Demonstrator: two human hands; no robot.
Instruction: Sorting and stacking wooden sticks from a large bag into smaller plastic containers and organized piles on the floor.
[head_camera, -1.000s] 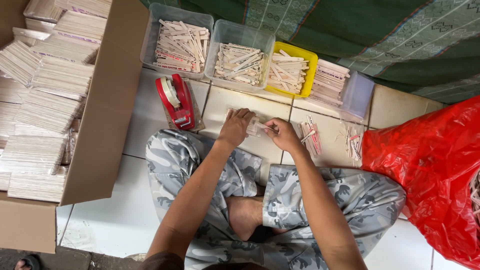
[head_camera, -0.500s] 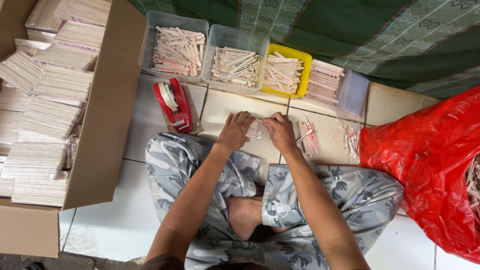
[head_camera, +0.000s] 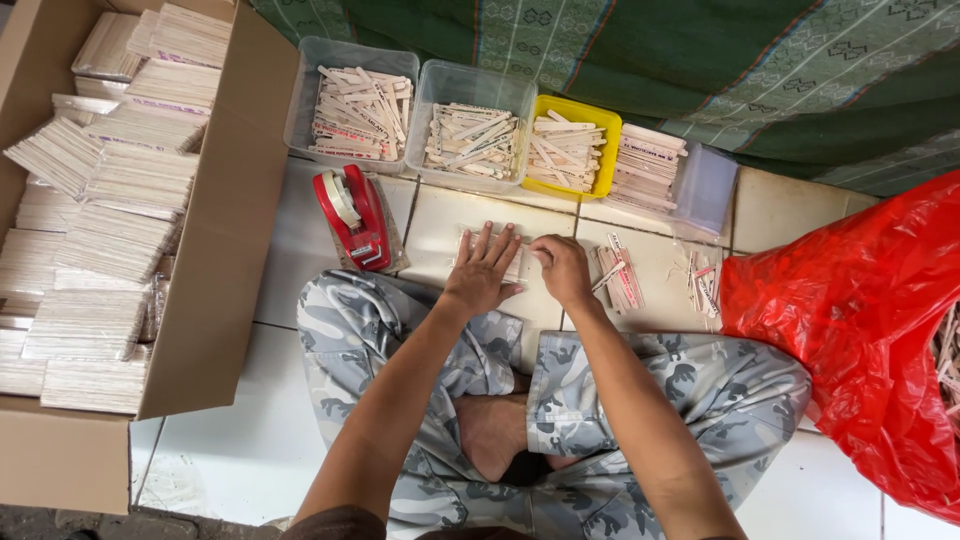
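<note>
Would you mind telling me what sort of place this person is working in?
Probably a home or small informal workshop for sorting and packing flat wooden sticks: the person sits cross-legged on a white tiled floor, with tubs of loose sticks in front, a cardboard box of bundled sticks alongside, and a red tape dispenser nearby.

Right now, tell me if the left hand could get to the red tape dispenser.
Probably yes. The left hand lies flat on a small bundle of sticks, and the red tape dispenser stands just to its left on bare tile floor with nothing between them.
</note>
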